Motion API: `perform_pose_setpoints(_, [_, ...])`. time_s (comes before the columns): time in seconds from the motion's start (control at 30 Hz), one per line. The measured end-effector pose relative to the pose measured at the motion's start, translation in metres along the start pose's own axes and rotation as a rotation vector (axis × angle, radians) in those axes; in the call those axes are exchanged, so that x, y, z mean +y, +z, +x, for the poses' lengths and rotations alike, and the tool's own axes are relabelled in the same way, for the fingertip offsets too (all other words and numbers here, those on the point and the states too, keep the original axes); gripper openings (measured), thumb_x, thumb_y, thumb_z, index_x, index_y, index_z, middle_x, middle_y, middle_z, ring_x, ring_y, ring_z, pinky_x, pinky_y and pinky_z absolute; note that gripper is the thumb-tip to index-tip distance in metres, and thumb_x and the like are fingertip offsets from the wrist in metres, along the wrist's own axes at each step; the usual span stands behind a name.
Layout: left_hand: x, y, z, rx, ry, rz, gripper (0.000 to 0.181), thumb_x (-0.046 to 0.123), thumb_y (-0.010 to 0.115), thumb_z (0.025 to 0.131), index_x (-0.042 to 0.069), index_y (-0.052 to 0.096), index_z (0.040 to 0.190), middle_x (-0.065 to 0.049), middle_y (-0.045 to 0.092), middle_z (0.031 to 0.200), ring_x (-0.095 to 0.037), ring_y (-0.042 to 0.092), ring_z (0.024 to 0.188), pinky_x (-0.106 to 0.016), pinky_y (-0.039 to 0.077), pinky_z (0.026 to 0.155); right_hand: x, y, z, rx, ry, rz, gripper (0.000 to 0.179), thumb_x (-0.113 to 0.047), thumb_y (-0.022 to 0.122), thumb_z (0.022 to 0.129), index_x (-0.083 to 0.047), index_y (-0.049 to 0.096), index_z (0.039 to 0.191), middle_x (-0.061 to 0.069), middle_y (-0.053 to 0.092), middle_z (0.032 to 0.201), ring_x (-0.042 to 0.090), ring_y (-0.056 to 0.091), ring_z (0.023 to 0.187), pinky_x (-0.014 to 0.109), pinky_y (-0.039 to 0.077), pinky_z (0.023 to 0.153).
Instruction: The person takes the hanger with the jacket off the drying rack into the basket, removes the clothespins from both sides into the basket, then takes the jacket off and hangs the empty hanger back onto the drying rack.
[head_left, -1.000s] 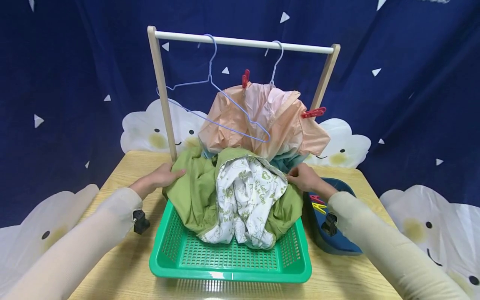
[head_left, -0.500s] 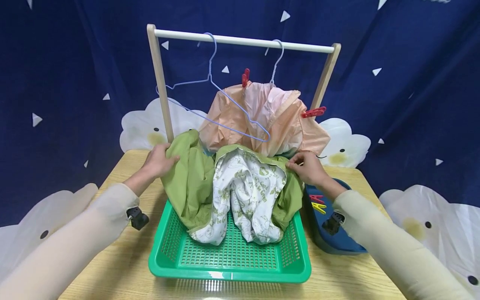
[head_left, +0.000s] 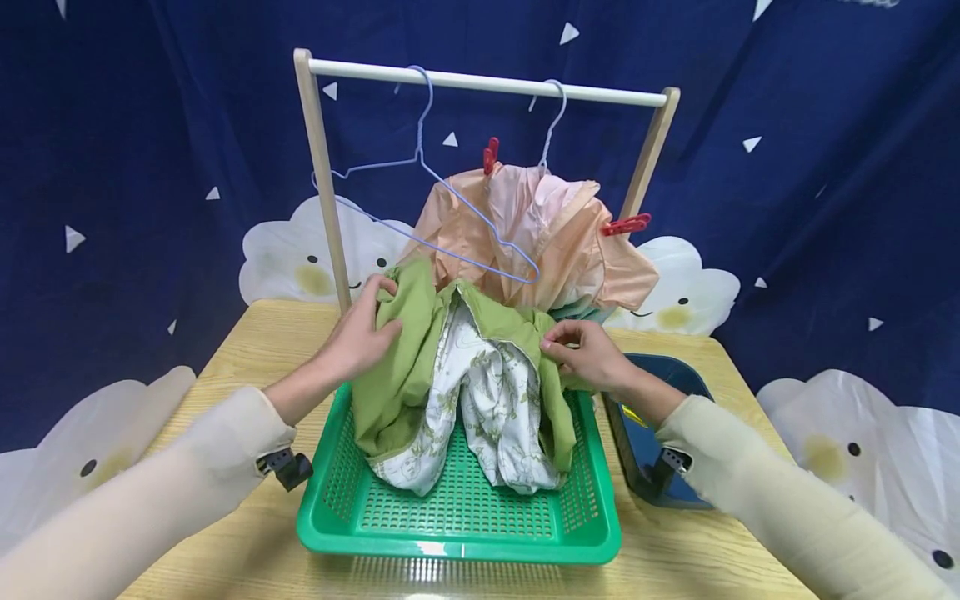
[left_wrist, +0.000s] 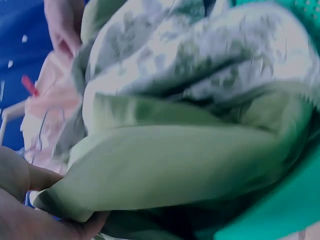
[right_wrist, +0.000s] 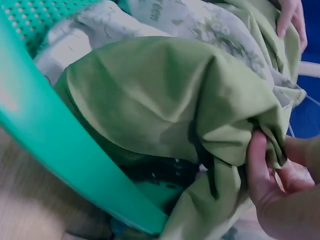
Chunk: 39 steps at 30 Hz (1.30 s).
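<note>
Two long cream sleeves (head_left: 172,479) come in from the near corners, and each wrist wears a small black camera (head_left: 291,469). Between the sleeves sits a green basket (head_left: 457,550) with lots of little holes. It is on a light wooden table (head_left: 247,358).

In the basket is a piece of green clothing (head_left: 480,367). Its inside is white with green pictures and some green words. The low part droops down into the basket, and the top part is lifted up at the back end. The left hand (head_left: 362,332) grips the green cloth on one side, with its thumb and fingers around the edge. The right hand (head_left: 588,354) pinches the green cloth on the other side, with a fold between its thumb and fingers.

Just to the right of the basket is a dark blue bin (head_left: 652,450), with a bit of something yellow (head_left: 632,414) in it.

Behind the basket stands a rack (head_left: 487,82) with a white bar and wooden legs. A bare purple-blue hanger (head_left: 419,146) and a white hanger (head_left: 553,129) hang from it. Peach clothes (head_left: 570,229) hang on the white one, with two red clips (head_left: 627,224) on them.

At the very back is a dark blue curtain (head_left: 150,125) with white triangles and smiling clouds.
</note>
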<state>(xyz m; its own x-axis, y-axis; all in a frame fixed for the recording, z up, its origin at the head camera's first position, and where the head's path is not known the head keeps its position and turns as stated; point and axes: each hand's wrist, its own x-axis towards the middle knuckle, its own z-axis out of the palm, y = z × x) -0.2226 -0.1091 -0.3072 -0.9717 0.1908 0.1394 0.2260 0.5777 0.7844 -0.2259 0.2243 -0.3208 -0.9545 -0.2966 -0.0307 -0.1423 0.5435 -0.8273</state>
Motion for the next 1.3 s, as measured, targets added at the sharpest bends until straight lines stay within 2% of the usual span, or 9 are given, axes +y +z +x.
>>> perform_pose_setpoints(0.3, [0.000,0.036,-0.013,-0.211,0.079,0.145,0.014,0.004,0.062,0.094,0.010,0.055,0.105,-0.008,0.053,0.089,-0.022,0.049,0.078,-0.031,0.039,0.067,0.006,0.033,0.001,-0.236,0.022,0.023,0.015,-0.003,0.058,0.101,0.011,0.063,0.105,0.008,0.060,0.086,0.016,0.061,0.075,0.030,0.058,0.068])
perform_pose_setpoints(0.43, [-0.002,0.048,-0.016,-0.371,0.061,0.228,0.018,0.016,0.064,0.096,0.008,0.058,0.111,-0.006,0.058,0.093,-0.019,0.054,0.084,-0.033,0.045,0.071,0.005,0.044,0.003,-0.354,0.039,-0.103,0.030,-0.014,0.059,0.102,0.010,0.065,0.119,0.016,0.069,0.105,0.016,0.067,0.082,0.030,0.057,0.072])
perform_pose_setpoints(0.67, [-0.003,0.062,-0.023,-0.766,-0.079,0.355,0.059,0.039,0.059,0.102,-0.001,0.044,0.143,-0.012,0.059,0.125,-0.024,0.058,0.114,-0.043,0.047,0.097,0.002,0.059,0.005,-0.643,0.102,-0.370,0.035,-0.036,0.057,0.104,-0.005,0.071,0.111,-0.005,0.058,0.080,0.006,0.048,0.066,0.029,0.046,0.070])
perform_pose_setpoints(0.8, [-0.006,0.066,-0.027,-0.903,-0.101,0.416,0.076,0.045,0.055,0.103,-0.001,0.028,0.156,-0.018,0.038,0.159,-0.032,0.039,0.147,-0.045,0.036,0.118,0.000,0.065,0.004,-0.733,0.148,-0.419,0.044,-0.039,0.057,0.103,-0.014,0.059,0.139,0.001,0.062,0.140,0.016,0.059,0.126,0.039,0.047,0.107])
perform_pose_setpoints(0.97, [-0.008,0.067,-0.027,-0.947,-0.102,0.475,0.078,0.049,0.053,0.103,0.002,0.025,0.159,-0.017,0.030,0.165,-0.032,0.029,0.154,-0.045,0.029,0.124,-0.003,0.066,0.003,-0.782,0.181,-0.426,0.055,-0.040,0.056,0.104,-0.012,0.046,0.151,0.009,0.046,0.157,0.029,0.042,0.147,0.046,0.037,0.118])
perform_pose_setpoints(1.07, [-0.005,0.061,-0.029,-0.956,-0.075,0.521,0.075,0.048,0.052,0.103,0.001,0.029,0.157,-0.017,0.034,0.163,-0.033,0.033,0.152,-0.045,0.030,0.123,-0.005,0.059,0.000,-0.766,0.164,-0.411,0.049,-0.040,0.056,0.104,-0.011,0.056,0.143,0.008,0.058,0.146,0.025,0.055,0.135,0.044,0.045,0.111])
perform_pose_setpoints(1.13, [-0.001,0.054,-0.031,-0.961,-0.047,0.544,0.069,0.047,0.053,0.103,0.003,0.036,0.154,-0.016,0.040,0.160,-0.032,0.039,0.149,-0.045,0.032,0.121,-0.009,0.051,-0.003,-0.741,0.139,-0.376,0.041,-0.038,0.055,0.104,-0.007,0.065,0.130,0.005,0.069,0.122,0.019,0.066,0.108,0.039,0.052,0.096])
perform_pose_setpoints(1.2, [0.004,0.043,-0.034,-0.980,-0.009,0.535,0.063,0.045,0.053,0.104,0.005,0.041,0.151,-0.014,0.046,0.156,-0.031,0.044,0.145,-0.045,0.035,0.120,-0.011,0.041,-0.006,-0.715,0.082,-0.337,0.037,-0.035,0.053,0.106,-0.003,0.070,0.109,0.001,0.066,0.090,0.014,0.058,0.076,0.034,0.050,0.077])
perform_pose_setpoints(1.3, [0.011,0.025,-0.035,-0.988,0.048,0.459,0.051,0.042,0.053,0.104,0.009,0.051,0.143,-0.010,0.060,0.142,-0.027,0.055,0.135,-0.044,0.041,0.114,-0.013,0.025,-0.010,-0.638,-0.008,-0.251,0.035,-0.028,0.050,0.107,0.001,0.068,0.101,0.006,0.061,0.080,0.015,0.054,0.068,0.033,0.046,0.068])
